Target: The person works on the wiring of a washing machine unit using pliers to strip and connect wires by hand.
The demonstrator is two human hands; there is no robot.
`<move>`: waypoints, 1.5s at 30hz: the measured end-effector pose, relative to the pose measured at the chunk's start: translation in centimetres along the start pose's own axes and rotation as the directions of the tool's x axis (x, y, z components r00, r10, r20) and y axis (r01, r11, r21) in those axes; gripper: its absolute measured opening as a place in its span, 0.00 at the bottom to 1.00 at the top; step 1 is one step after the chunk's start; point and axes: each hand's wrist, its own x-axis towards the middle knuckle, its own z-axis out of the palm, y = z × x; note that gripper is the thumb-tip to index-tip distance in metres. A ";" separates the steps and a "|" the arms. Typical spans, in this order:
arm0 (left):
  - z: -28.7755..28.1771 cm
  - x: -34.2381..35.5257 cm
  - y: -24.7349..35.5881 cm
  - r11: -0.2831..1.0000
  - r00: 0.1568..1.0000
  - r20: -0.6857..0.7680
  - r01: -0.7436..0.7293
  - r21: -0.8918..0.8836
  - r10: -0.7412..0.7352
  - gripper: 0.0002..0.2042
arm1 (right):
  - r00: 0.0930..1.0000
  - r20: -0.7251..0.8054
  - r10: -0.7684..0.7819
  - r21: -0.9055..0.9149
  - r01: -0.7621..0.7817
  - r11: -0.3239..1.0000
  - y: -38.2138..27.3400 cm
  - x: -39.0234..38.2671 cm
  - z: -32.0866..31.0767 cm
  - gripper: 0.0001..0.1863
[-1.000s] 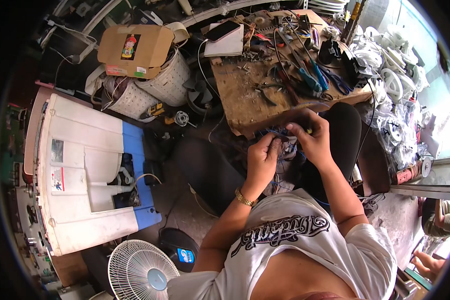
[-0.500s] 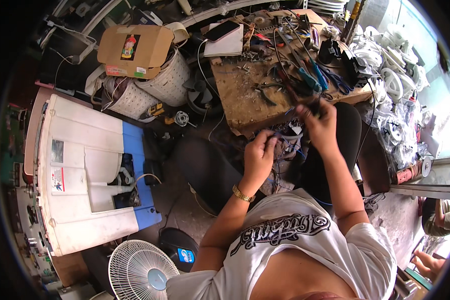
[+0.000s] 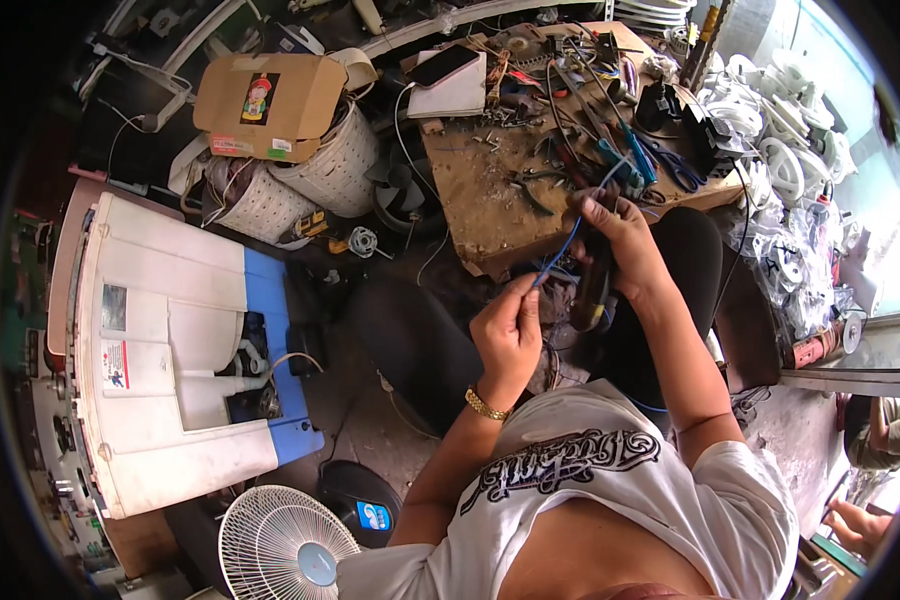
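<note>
A: What have you got in your left hand [image 3: 508,335]?

B: Your left hand sits closest to you, over your lap, with a gold bracelet [image 3: 485,405] on the wrist. Its fingers are pinched tight on the lower end of a thin blue wire [image 3: 560,250].

A: And the wire runs where?

B: Up and away from you, stretched nearly straight, to your right hand [image 3: 620,240]. That hand is raised just off the near edge of the wooden workbench [image 3: 475,195]. Its fingers are curled closed around a dark, slender tool [image 3: 595,285] that hangs down from the fist; I cannot tell what kind of tool it is. The wire's upper end meets that fist.

A: What lies beyond your hands?

B: On the workbench's right half, just past your right hand, there are blue-handled pliers [image 3: 625,170] among loose hand tools and screws. At the bench's far-left corner lies a white pad with a phone [image 3: 445,65] on it.

A: And off the bench?

B: To your left, on the floor, a white and blue washing machine [image 3: 170,340] lies opened up, a white fan [image 3: 280,545] stands near its closer end, and a cardboard box [image 3: 270,105] rests on perforated drums farther off. White ring tubes [image 3: 785,160] pile up to the bench's right.
</note>
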 end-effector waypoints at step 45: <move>-0.3 -3.0 -1.9 0.837 0.933 0.188 0.359 -0.413 -0.307 0.05 | 0.956 0.283 0.080 -0.426 0.051 0.903 3.4 -5.9 1.1 0.15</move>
